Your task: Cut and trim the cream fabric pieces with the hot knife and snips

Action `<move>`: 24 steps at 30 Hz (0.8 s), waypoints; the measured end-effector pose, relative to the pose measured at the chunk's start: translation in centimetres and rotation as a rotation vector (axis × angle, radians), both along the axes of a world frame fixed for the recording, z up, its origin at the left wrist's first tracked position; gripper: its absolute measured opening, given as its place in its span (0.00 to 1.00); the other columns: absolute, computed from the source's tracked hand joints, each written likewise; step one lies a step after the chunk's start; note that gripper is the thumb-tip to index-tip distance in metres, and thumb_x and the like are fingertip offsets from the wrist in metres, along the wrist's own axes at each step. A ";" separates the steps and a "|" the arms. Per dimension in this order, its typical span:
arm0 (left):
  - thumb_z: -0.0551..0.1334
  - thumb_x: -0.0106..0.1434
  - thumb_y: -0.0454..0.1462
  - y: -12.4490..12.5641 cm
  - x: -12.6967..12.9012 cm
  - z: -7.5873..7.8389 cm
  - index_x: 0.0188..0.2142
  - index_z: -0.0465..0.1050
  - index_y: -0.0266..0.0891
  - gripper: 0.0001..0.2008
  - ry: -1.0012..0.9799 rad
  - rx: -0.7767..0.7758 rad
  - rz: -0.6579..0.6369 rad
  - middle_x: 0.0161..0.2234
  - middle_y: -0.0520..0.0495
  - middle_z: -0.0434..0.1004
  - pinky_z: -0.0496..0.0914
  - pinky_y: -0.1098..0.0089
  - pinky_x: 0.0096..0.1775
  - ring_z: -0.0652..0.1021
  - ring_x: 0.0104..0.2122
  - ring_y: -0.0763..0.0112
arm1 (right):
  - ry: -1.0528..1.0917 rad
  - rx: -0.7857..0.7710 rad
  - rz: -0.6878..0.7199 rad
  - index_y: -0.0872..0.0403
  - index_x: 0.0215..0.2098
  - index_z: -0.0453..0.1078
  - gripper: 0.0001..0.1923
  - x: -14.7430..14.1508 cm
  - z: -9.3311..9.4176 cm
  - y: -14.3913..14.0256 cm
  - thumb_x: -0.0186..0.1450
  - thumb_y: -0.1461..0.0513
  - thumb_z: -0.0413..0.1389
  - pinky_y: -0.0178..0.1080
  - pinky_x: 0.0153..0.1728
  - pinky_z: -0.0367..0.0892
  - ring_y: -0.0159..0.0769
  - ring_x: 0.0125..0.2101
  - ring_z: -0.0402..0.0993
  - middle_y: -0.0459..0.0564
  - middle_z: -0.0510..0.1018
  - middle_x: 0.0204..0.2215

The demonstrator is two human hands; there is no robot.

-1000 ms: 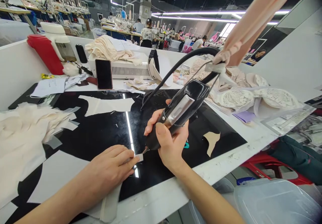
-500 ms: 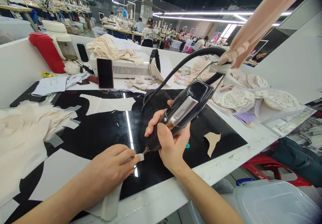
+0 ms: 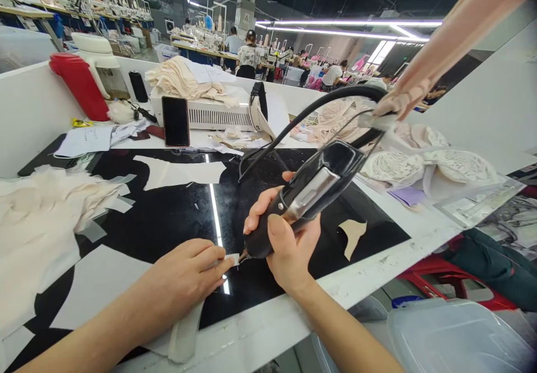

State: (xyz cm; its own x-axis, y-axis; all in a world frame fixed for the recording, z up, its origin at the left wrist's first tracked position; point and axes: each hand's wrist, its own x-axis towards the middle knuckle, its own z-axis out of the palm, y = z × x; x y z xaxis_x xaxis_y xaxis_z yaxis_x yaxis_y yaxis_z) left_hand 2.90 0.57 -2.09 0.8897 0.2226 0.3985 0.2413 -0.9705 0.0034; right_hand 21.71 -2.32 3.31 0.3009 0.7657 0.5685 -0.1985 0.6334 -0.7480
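My right hand (image 3: 289,239) is wrapped around a black corded hand tool (image 3: 310,185) with a metal lever plate on its side. Its narrow, coppery tip (image 3: 243,255) points down-left and is right at the end of a pale fabric strip (image 3: 187,334); whether they touch I cannot tell. Closed fingers of my left hand (image 3: 188,278) press the strip's end against the black board (image 3: 268,283). Under my left forearm lies a white cut piece (image 3: 100,283). A pink cloth band (image 3: 440,54) ties the tool's rear end from above.
Cream fabric pieces (image 3: 37,227) are heaped at left. A white shaped piece (image 3: 180,173) and a beige scrap (image 3: 352,236) lie on the board. Behind stand a phone (image 3: 175,121) and a vented white box (image 3: 218,117). Lace cups (image 3: 457,166) lie at right. Co-workers sit farther back.
The tool's body and my right hand have shifted slightly right and down, the cloth band with them. My left hand stays on the strip almost unmoved.
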 end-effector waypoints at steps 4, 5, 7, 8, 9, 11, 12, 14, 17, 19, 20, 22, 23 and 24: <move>0.53 0.75 0.31 -0.1 -0.2 0.0 0.55 0.72 0.36 0.14 -0.008 -0.025 0.009 0.42 0.44 0.77 0.77 0.59 0.45 0.78 0.43 0.60 | -0.015 -0.020 -0.022 0.44 0.53 0.61 0.19 0.0 0.1 -0.1 0.69 0.56 0.63 0.34 0.25 0.72 0.28 0.23 0.71 0.40 0.76 0.33; 0.53 0.76 0.31 -0.2 -0.4 0.1 0.55 0.72 0.36 0.13 -0.021 -0.039 0.012 0.42 0.44 0.77 0.77 0.59 0.46 0.78 0.44 0.60 | -0.018 -0.023 -0.024 0.43 0.54 0.61 0.20 0.1 0.1 -0.2 0.69 0.56 0.64 0.35 0.25 0.72 0.28 0.23 0.71 0.40 0.76 0.33; 0.54 0.76 0.31 -0.4 -0.7 0.4 0.54 0.72 0.37 0.13 -0.030 -0.067 0.017 0.43 0.43 0.77 0.76 0.59 0.47 0.78 0.44 0.60 | -0.023 -0.019 -0.034 0.43 0.54 0.61 0.22 0.2 0.1 -0.4 0.68 0.54 0.65 0.35 0.24 0.72 0.29 0.23 0.72 0.40 0.75 0.32; 0.53 0.76 0.30 -0.5 -1.0 0.6 0.54 0.72 0.37 0.13 -0.025 -0.079 0.013 0.43 0.43 0.77 0.76 0.60 0.47 0.78 0.44 0.61 | -0.024 -0.015 -0.042 0.44 0.53 0.61 0.21 0.2 0.1 -0.4 0.67 0.54 0.65 0.35 0.24 0.72 0.29 0.23 0.72 0.40 0.75 0.32; 0.53 0.76 0.29 -0.6 -1.2 0.8 0.54 0.72 0.37 0.13 -0.013 -0.089 0.004 0.43 0.43 0.77 0.76 0.60 0.47 0.78 0.44 0.61 | -0.023 -0.009 -0.052 0.44 0.52 0.62 0.21 0.3 0.1 -0.5 0.67 0.54 0.65 0.36 0.24 0.73 0.29 0.23 0.72 0.40 0.75 0.33; 0.52 0.75 0.28 -0.9 -1.5 1.0 0.54 0.72 0.36 0.14 0.009 -0.104 -0.009 0.43 0.43 0.77 0.76 0.60 0.46 0.78 0.44 0.60 | -0.019 -0.004 -0.065 0.44 0.51 0.63 0.20 0.3 0.1 -0.7 0.67 0.55 0.66 0.36 0.24 0.73 0.29 0.23 0.73 0.40 0.75 0.33; 0.52 0.75 0.27 -1.0 -1.7 1.1 0.54 0.72 0.36 0.14 0.009 -0.108 -0.011 0.42 0.43 0.77 0.76 0.60 0.46 0.78 0.44 0.61 | -0.017 -0.005 -0.064 0.44 0.52 0.63 0.20 0.4 0.1 -0.8 0.67 0.55 0.66 0.36 0.24 0.74 0.29 0.24 0.73 0.40 0.75 0.33; 0.53 0.75 0.27 -1.1 -1.8 1.0 0.54 0.72 0.37 0.14 -0.010 -0.115 0.004 0.42 0.44 0.78 0.76 0.61 0.46 0.79 0.43 0.62 | -0.014 -0.005 -0.058 0.44 0.55 0.63 0.22 0.4 0.2 -0.9 0.67 0.55 0.66 0.37 0.25 0.74 0.29 0.24 0.74 0.40 0.76 0.33; 0.55 0.74 0.27 -1.2 -1.9 0.6 0.52 0.73 0.39 0.13 -0.063 -0.119 0.034 0.41 0.45 0.78 0.77 0.63 0.48 0.79 0.43 0.64 | -0.010 -0.018 -0.065 0.44 0.57 0.64 0.24 0.4 0.2 -1.1 0.67 0.55 0.66 0.37 0.25 0.73 0.30 0.24 0.74 0.40 0.76 0.33; 0.56 0.74 0.28 -1.3 -1.8 0.4 0.52 0.74 0.40 0.13 -0.094 -0.122 0.041 0.41 0.45 0.78 0.77 0.64 0.48 0.80 0.43 0.65 | -0.012 -0.043 -0.080 0.44 0.56 0.64 0.23 0.4 0.3 -1.2 0.67 0.54 0.66 0.37 0.25 0.73 0.30 0.23 0.74 0.40 0.76 0.33; 0.56 0.74 0.28 -1.3 -1.7 0.3 0.51 0.74 0.40 0.12 -0.109 -0.121 0.039 0.41 0.45 0.78 0.77 0.64 0.48 0.80 0.43 0.65 | -0.015 -0.055 -0.086 0.44 0.56 0.64 0.23 0.4 0.4 -1.2 0.67 0.54 0.66 0.37 0.25 0.73 0.30 0.23 0.74 0.40 0.76 0.33; 0.56 0.73 0.27 -1.3 -1.6 0.1 0.51 0.74 0.40 0.12 -0.128 -0.114 0.032 0.41 0.45 0.79 0.77 0.64 0.48 0.80 0.43 0.65 | -0.012 -0.059 -0.098 0.44 0.56 0.63 0.23 0.3 0.6 -1.0 0.67 0.54 0.65 0.38 0.25 0.74 0.30 0.23 0.74 0.40 0.76 0.32; 0.56 0.73 0.27 -1.3 -1.6 0.0 0.51 0.74 0.39 0.12 -0.132 -0.108 0.029 0.41 0.45 0.78 0.77 0.64 0.48 0.80 0.43 0.65 | -0.005 -0.053 -0.101 0.44 0.56 0.63 0.23 0.2 0.7 -0.9 0.67 0.55 0.65 0.38 0.25 0.74 0.30 0.23 0.74 0.40 0.76 0.32; 0.56 0.73 0.27 -1.3 -1.6 -0.1 0.51 0.74 0.38 0.12 -0.130 -0.104 0.028 0.41 0.45 0.78 0.77 0.63 0.48 0.80 0.43 0.64 | 0.006 -0.047 -0.106 0.44 0.56 0.63 0.23 0.1 0.8 -0.8 0.67 0.55 0.65 0.38 0.25 0.74 0.30 0.23 0.74 0.40 0.75 0.32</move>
